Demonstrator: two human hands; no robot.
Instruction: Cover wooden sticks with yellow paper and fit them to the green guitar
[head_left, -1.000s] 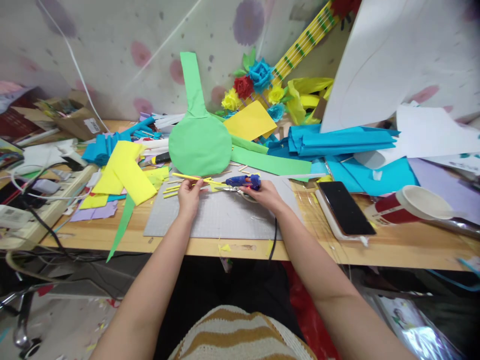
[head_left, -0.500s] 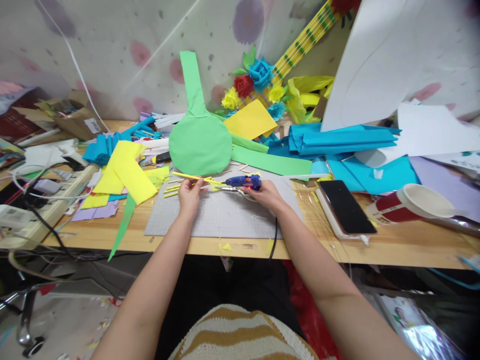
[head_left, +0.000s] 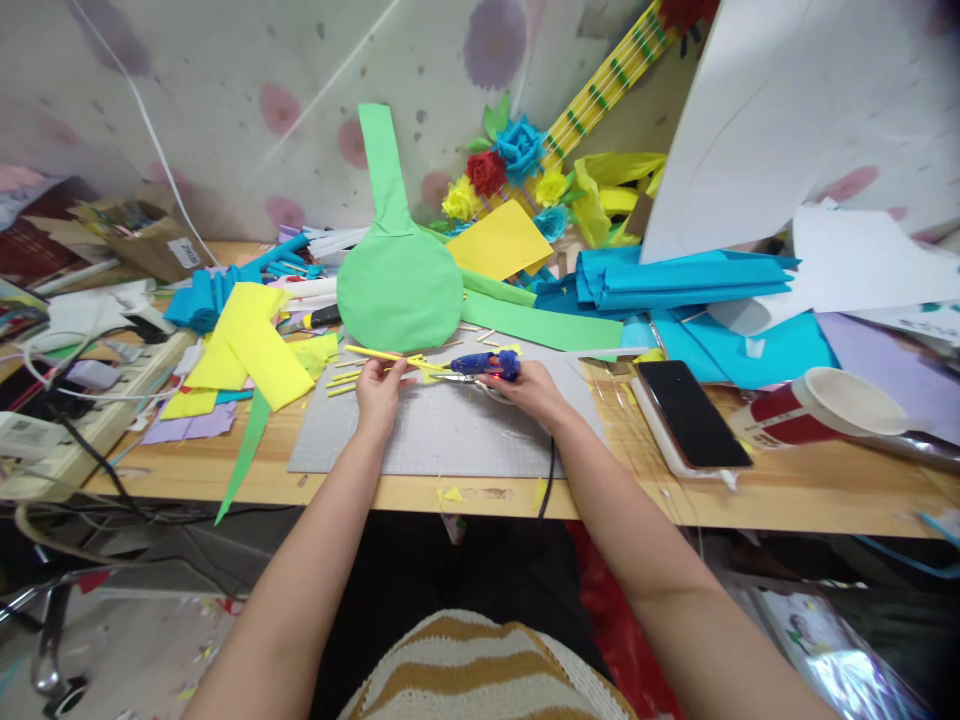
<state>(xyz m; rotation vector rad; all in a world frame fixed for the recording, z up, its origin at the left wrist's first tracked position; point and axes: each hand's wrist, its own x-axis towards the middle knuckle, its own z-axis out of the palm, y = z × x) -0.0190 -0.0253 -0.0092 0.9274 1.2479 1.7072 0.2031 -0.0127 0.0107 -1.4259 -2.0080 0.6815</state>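
Note:
My right hand point(head_left: 527, 388) is closed around a blue glue gun point(head_left: 484, 363) whose nozzle points left over the grey cutting mat point(head_left: 442, 435). My left hand point(head_left: 379, 389) pinches a thin yellow paper strip point(head_left: 386, 355) just left of that nozzle. More small yellow strips point(head_left: 342, 379) lie on the mat beside the left hand. A round green paper shape with a long neck point(head_left: 399, 280) stands directly behind both hands. The gun's black cord point(head_left: 551, 465) runs down over the table edge.
Yellow paper sheets point(head_left: 251, 345) and blue crepe rolls point(head_left: 201, 300) lie at left, with a power strip point(head_left: 67, 440) and cables. A black phone point(head_left: 690, 415) and a tipped red paper cup point(head_left: 817, 410) sit at right. Blue paper stacks point(head_left: 675, 280), paper flowers point(head_left: 510, 170) and white card point(head_left: 787, 110) fill the back.

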